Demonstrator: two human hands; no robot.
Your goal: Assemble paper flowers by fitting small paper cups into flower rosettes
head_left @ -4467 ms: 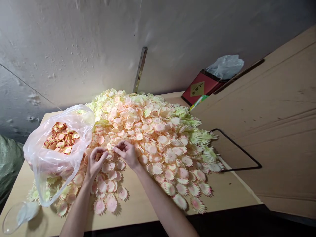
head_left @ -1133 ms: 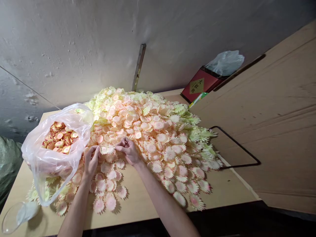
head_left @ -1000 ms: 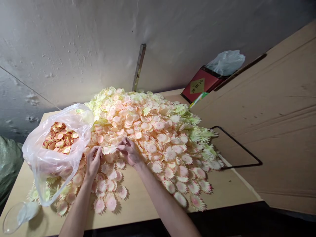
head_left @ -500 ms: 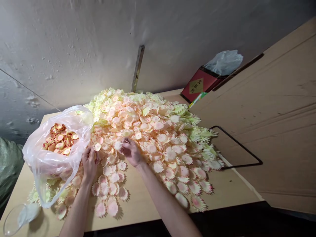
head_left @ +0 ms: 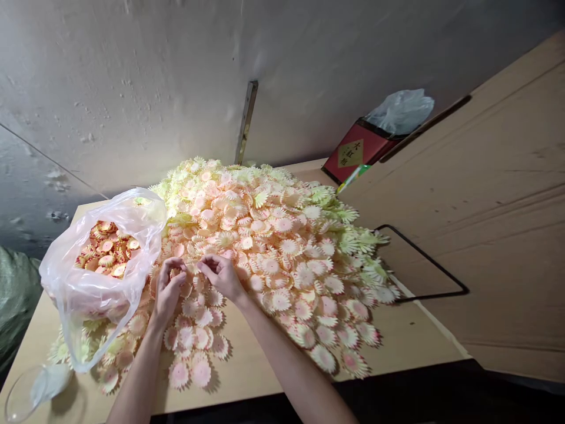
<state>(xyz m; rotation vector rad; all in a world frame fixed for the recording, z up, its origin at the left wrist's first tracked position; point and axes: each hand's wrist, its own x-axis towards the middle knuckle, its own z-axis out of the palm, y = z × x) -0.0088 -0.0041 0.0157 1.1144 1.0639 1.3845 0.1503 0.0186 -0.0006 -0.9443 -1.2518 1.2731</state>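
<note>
Head view: my left hand (head_left: 168, 290) and right hand (head_left: 223, 278), fingers curled, face each other over the flower-shaped discs (head_left: 282, 235) heaped on the table (head_left: 241, 365), beside the plastic bag (head_left: 103, 294); whether either pinches a disc, I cannot tell.

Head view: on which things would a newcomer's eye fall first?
Probably the broad heap of pale, petal-edged discs, spread across the table. At its left stands a translucent bag holding redder discs; the left hand and right hand nearly meet over the heap. A red box stands out at back right.
</note>
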